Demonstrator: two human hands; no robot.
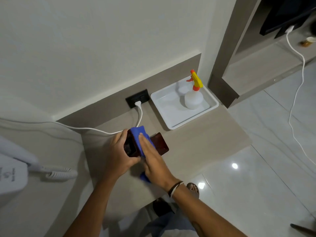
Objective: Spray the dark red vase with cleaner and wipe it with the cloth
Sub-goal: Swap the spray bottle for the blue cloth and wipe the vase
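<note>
The dark red vase (pixel 159 143) is square-sided and lies tilted above the beige counter (pixel 196 142), its open mouth toward me. My left hand (pixel 119 151) grips it near the mouth. My right hand (pixel 152 159) presses a blue cloth (pixel 138 135) flat against the vase's side; a corner of the cloth hangs below my wrist. The spray bottle (pixel 193 98), white with a yellow and orange trigger head, stands untouched in a white tray (pixel 164 113) at the back of the counter.
A black wall socket (pixel 137 100) holds a white plug whose cable runs left behind my hands. A white phone with a coiled cord (pixel 58 173) sits at the left. Glossy tiled floor (pixel 256 177) lies to the right, with another white cable trailing over it.
</note>
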